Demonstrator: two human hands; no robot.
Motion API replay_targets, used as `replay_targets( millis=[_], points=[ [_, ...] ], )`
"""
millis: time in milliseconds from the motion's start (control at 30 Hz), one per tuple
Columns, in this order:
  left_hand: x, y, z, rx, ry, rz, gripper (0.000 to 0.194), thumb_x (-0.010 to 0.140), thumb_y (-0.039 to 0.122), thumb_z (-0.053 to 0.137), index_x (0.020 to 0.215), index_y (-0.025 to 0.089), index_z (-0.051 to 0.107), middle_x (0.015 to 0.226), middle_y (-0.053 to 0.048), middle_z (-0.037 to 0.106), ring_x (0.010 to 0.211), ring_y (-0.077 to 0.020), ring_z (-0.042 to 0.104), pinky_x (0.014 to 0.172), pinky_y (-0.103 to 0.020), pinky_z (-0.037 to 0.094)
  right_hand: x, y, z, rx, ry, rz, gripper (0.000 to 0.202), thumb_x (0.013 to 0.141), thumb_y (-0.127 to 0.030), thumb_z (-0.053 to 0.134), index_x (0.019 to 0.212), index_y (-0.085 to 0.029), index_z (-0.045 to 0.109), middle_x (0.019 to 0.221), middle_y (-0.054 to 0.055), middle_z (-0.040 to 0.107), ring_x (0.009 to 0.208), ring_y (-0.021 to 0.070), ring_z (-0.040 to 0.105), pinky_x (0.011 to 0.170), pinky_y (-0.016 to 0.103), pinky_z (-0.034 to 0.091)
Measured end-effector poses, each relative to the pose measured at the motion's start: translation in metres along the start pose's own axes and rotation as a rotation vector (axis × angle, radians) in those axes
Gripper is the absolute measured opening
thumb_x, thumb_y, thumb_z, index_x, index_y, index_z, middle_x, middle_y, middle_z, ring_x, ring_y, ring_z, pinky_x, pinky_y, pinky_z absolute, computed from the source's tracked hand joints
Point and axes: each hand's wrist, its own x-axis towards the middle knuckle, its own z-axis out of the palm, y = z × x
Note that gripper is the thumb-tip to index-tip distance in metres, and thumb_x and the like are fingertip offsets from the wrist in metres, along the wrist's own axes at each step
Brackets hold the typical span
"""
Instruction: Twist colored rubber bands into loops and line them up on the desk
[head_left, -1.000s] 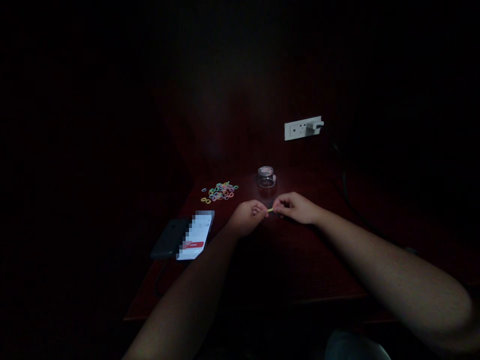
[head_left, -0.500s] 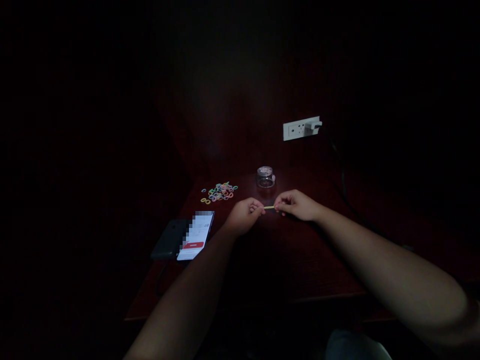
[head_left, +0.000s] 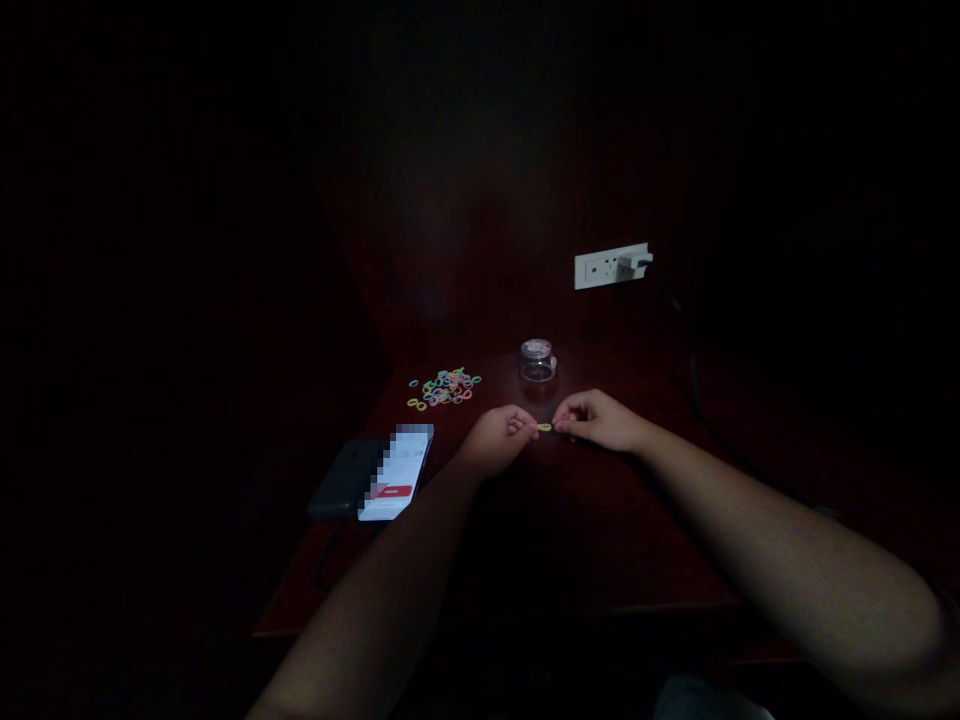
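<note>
“Yellow is shown at the centre; what is being held?”

“One small band, looped, between the two hands and over the table. Whether the tabletop is touched by it cannot be told.”

“How is it gripped?”

“By the left hand one end is pinched, thumb and fingers closed on it. By the right hand the other end is met with bunched fingertips, but whether the band is gripped there or only touched cannot be told.”

“What is placed nearby?”

“Just beyond the hands a clear jar is set, topped by a patterned lid. To its left a heap of mixed bands is spread, with two yellow ones laid at its near left edge.”

“And farther out?”

“By the left forearm a lit phone is partly covered; beside it a dark slab is laid. On the wall a white socket is fixed, and into it a plug is pushed.”
</note>
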Motion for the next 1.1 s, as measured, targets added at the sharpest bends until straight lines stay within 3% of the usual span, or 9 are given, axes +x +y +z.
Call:
replay_targets(
  millis=[267, 733, 933, 1100],
  points=[
    [-0.001, 0.002, 0.001, -0.020, 0.021, -0.015, 0.014, 0.072, 0.022, 0.057, 0.078, 0.010, 0.060, 0.069, -0.003, 0.062, 0.058, -0.0080, 0.053, 0.054, -0.019, 0.041, -0.001, -0.005, 0.003, -0.036, 0.004, -0.016, 0.033, 0.069, -0.042, 0.062, 0.079, -0.010, 0.064, 0.063, 0.003, 0.059, 0.053, 0.0089, 0.049, 0.049, 0.021, 0.037],
    [0.000, 0.000, 0.004, -0.011, 0.026, 0.024, 0.022, 0.070, 0.032, 0.063, 0.077, 0.012, 0.058, 0.068, -0.003, 0.061, 0.059, -0.0088, 0.053, 0.054, -0.021, 0.042, -0.003, -0.010, 0.005, -0.057, -0.010, -0.050, 0.023, 0.071, -0.033, 0.059, 0.079, -0.012, 0.062, 0.058, 0.000, 0.056, 0.050, 0.0081, 0.046, 0.048, 0.020, 0.036],
    [0.000, -0.001, 0.003, -0.032, 0.014, 0.017, 0.021, 0.070, 0.031, 0.063, 0.076, 0.012, 0.058, 0.067, -0.003, 0.060, 0.059, -0.0084, 0.053, 0.054, -0.020, 0.042, -0.005, -0.016, 0.007, -0.023, -0.063, -0.061, 0.027, 0.070, -0.035, 0.062, 0.082, -0.012, 0.061, 0.060, 0.000, 0.055, 0.053, 0.0080, 0.046, 0.048, 0.020, 0.035],
    [0.000, -0.001, 0.004, -0.063, 0.010, 0.039, 0.021, 0.069, 0.028, 0.065, 0.078, 0.011, 0.057, 0.069, -0.002, 0.060, 0.061, -0.0082, 0.054, 0.055, -0.020, 0.044, -0.002, -0.012, 0.007, -0.062, -0.015, -0.061, 0.025, 0.072, -0.035, 0.059, 0.079, -0.011, 0.062, 0.060, 0.001, 0.056, 0.053, 0.0082, 0.046, 0.049, 0.021, 0.036]
  ],
)
